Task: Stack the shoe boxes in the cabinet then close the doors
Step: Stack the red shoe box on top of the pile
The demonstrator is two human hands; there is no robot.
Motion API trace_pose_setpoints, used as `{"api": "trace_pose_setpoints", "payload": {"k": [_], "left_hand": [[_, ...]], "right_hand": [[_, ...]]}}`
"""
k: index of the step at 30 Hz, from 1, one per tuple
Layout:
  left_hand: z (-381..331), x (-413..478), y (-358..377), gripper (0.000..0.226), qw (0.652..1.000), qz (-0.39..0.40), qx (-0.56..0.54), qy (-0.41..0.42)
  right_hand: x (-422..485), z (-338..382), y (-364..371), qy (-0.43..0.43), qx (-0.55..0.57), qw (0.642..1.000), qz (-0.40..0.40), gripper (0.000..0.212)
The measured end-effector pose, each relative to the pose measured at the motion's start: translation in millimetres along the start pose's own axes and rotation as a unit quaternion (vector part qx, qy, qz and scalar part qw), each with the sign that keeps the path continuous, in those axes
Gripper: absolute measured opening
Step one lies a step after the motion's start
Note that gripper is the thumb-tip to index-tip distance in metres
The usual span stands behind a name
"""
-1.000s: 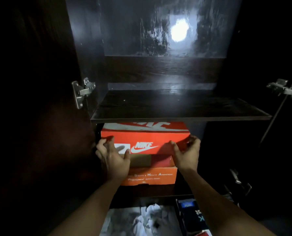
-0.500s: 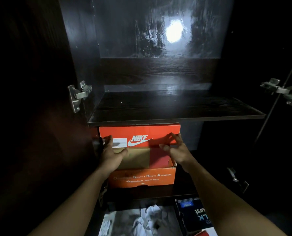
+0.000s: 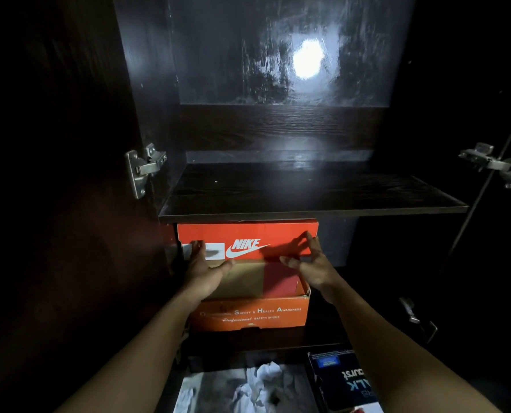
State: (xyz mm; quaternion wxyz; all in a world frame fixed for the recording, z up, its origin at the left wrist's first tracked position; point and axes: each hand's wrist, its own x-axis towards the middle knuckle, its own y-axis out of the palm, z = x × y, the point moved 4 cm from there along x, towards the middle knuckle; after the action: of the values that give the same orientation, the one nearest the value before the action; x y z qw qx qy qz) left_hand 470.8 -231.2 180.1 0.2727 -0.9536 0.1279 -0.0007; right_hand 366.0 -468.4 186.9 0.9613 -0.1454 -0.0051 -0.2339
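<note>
- Nike shoe box (image 3: 248, 238): orange-red, logo face forward, directly beneath the shelf (image 3: 308, 208) in the lower compartment, set to the left side. It sits on top of a second orange shoe box (image 3: 248, 318) printed with safety-shoe lettering.
- A brown and red panel shows between the two printed faces; which box it belongs to cannot be determined.
- Left hand (image 3: 202, 272): arm reaching forward, fingers straight and laid flat against the Nike box front over its white label, thumb splayed right. Nothing is grasped.
- Right hand (image 3: 311, 263): arm extended, fingers spread and loosely bent at the right end of the Nike box front, casting a shadow on it. Contact with the box cannot be confirmed. Nothing is grasped.
- Cabinet: dark wood; the glossy back panel above the shelf carries a bright light reflection (image 3: 308, 59).
- Metal hinge on the left wall (image 3: 144, 168) and another at the right (image 3: 495, 166), both exposed.
- Below the boxes: crumpled white material (image 3: 263, 380) and a dark printed box (image 3: 346, 383) beside it.
</note>
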Motion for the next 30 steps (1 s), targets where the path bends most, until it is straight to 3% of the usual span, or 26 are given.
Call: {"api": "trace_pose_setpoints", "payload": {"k": [4, 7, 10, 12, 15, 21, 24, 27, 30], "left_hand": [[2.1, -2.0, -0.1, 0.095, 1.000, -0.022, -0.010, 0.010], [0.1, -6.4, 1.6, 0.088, 0.996, -0.074, -0.014, 0.038], [-0.5, -17.7, 14.6, 0.080, 0.995, -0.082, 0.018, 0.046], [-4.8, -31.0, 25.7, 0.076, 0.997, -0.059, 0.022, 0.039], [-14.7, -54.8, 41.8, 0.072, 0.998, -0.020, 0.026, 0.044], [-63.2, -141.6, 82.1, 0.090, 0.990, 0.101, 0.039, 0.086], [-96.2, -200.1, 101.9, 0.090, 0.970, 0.206, 0.005, 0.129], [-117.2, -251.1, 109.1, 0.083, 0.949, 0.245, 0.014, 0.196], [-119.5, -297.0, 105.7, 0.094, 0.932, 0.270, 0.042, 0.239]], "right_hand": [[-1.8, -1.7, -3.2, -0.006, -0.014, 1.000, 0.008, 0.077], [-7.3, -11.2, -16.1, -0.021, -0.017, 0.999, -0.037, 0.069], [-11.9, -50.4, -42.6, 0.001, -0.023, 0.999, -0.045, 0.075], [-49.9, -29.5, -56.5, 0.037, -0.024, 0.998, -0.049, 0.081], [-106.1, 11.7, -79.2, 0.052, -0.069, 0.994, -0.067, 0.061], [-199.1, 42.1, -140.8, 0.145, -0.203, 0.966, -0.063, 0.097], [-251.2, 64.3, -156.6, 0.147, -0.238, 0.957, -0.081, 0.094], [-304.3, 75.7, -162.2, 0.150, -0.241, 0.952, -0.114, 0.093], [-362.9, 72.5, -165.7, 0.162, -0.236, 0.949, -0.131, 0.094]]}}
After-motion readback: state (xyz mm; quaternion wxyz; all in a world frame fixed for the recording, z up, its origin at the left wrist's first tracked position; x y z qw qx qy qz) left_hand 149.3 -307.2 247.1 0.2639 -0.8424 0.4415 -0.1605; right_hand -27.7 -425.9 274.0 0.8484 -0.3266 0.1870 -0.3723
